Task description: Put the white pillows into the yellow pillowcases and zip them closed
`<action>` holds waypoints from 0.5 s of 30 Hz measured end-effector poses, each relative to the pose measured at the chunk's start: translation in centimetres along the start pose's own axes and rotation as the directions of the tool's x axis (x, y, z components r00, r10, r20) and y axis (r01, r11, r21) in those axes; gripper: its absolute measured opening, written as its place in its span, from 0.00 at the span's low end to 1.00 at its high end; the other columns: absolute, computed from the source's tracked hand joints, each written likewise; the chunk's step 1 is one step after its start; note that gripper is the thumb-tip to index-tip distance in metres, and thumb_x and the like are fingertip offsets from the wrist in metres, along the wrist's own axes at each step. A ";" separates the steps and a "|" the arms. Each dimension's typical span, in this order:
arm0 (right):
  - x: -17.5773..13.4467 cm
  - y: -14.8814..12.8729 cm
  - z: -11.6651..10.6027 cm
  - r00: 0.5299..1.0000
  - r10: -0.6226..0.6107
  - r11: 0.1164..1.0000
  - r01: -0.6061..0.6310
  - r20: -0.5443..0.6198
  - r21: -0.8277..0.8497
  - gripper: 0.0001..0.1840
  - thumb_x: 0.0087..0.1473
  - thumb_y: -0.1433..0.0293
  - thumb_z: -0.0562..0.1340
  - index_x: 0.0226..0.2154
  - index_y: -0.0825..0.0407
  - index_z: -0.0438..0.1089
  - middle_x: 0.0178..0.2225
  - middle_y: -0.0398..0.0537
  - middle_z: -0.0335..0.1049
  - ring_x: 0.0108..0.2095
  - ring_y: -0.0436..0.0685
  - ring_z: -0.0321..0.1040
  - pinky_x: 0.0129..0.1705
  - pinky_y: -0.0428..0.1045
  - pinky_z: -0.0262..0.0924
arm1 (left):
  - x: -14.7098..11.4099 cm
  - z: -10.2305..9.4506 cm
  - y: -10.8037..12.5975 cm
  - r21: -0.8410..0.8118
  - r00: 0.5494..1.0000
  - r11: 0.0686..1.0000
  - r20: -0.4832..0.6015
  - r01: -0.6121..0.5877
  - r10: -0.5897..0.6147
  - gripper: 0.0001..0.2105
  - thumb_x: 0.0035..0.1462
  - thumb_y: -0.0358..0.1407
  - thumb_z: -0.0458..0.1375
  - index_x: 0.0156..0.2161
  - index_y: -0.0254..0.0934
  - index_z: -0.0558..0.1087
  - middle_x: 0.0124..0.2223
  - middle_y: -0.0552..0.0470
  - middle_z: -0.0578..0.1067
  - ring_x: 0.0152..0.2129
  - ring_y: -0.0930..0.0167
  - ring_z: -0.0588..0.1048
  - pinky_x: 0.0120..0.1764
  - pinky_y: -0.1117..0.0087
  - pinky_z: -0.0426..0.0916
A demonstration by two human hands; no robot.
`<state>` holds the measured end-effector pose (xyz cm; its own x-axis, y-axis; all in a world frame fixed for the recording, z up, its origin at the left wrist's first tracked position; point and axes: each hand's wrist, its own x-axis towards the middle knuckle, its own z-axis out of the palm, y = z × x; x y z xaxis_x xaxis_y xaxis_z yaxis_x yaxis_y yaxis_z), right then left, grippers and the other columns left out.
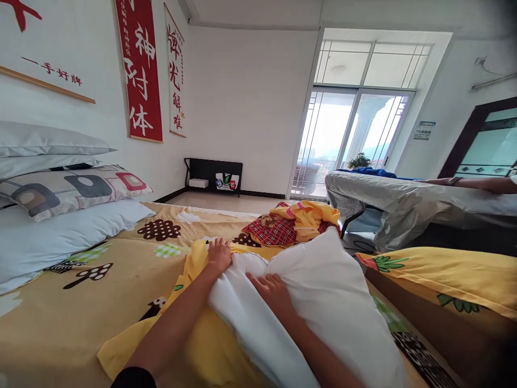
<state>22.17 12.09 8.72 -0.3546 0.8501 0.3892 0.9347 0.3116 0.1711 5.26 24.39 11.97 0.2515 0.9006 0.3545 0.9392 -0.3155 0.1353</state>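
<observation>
A white pillow [323, 302] lies before me, creased along its length into a fold, on top of a yellow pillowcase [218, 334]. My left hand [220, 254] is closed at the pillow's far left corner, where the yellow cloth also lies under the fingers. Curled fingers of my right hand [271, 291] grip the pillow's far edge near the crease. How deep either hand's fingertips reach into the cloth is hidden.
White pillows [64, 231] and a patterned pillow [84, 186] are stacked at left on the tan bed sheet [133, 269]. Beyond my hands lies a red plaid cloth [270, 226]. A yellow pillow [452, 275] is at right, near a plastic-covered table [404, 194] and another person's arm [476, 184].
</observation>
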 end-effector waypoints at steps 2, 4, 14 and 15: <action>0.1 -0.3 0.1 1.000 -0.019 1.000 0.019 -0.008 0.004 0.20 0.61 0.70 0.55 0.55 0.43 0.65 0.34 0.46 0.76 0.38 0.56 0.70 0.43 0.50 0.52 | 0.0 0.3 -0.8 0.046 0.999 0.998 0.003 0.040 -0.040 0.12 0.58 0.27 0.50 0.44 0.31 0.72 0.47 0.34 0.72 0.48 0.55 0.69 0.49 0.54 0.59; 0.3 -0.7 0.2 1.000 -0.028 1.000 0.028 0.003 0.013 0.19 0.61 0.70 0.55 0.54 0.44 0.67 0.34 0.46 0.77 0.39 0.56 0.70 0.43 0.50 0.52 | -0.1 0.2 -1.5 0.080 0.999 0.995 -0.002 0.053 -0.053 0.13 0.57 0.25 0.49 0.45 0.31 0.72 0.46 0.35 0.73 0.48 0.57 0.69 0.48 0.57 0.59; 0.6 -4.0 -0.3 0.984 -0.172 0.984 0.174 -0.043 0.044 0.15 0.59 0.70 0.58 0.49 0.42 0.70 0.29 0.42 0.76 0.33 0.54 0.70 0.36 0.49 0.52 | 0.4 -3.6 2.8 0.040 0.987 0.991 -0.092 -0.125 0.128 0.10 0.59 0.31 0.52 0.45 0.35 0.71 0.45 0.41 0.75 0.46 0.61 0.71 0.48 0.62 0.60; 0.3 -4.4 -0.5 0.977 -0.205 0.977 0.208 -0.057 0.040 0.15 0.60 0.70 0.58 0.49 0.42 0.70 0.28 0.42 0.76 0.33 0.54 0.70 0.36 0.49 0.52 | 0.4 -3.7 3.5 0.019 0.987 0.991 -0.085 -0.136 0.137 0.10 0.60 0.32 0.51 0.44 0.35 0.72 0.44 0.42 0.76 0.45 0.62 0.72 0.47 0.63 0.62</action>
<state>17.90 10.81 8.52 -0.5399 0.7422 0.3971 0.8408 0.4983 0.2116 7.78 22.55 16.05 0.3570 0.8203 0.4468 0.9006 -0.4292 0.0684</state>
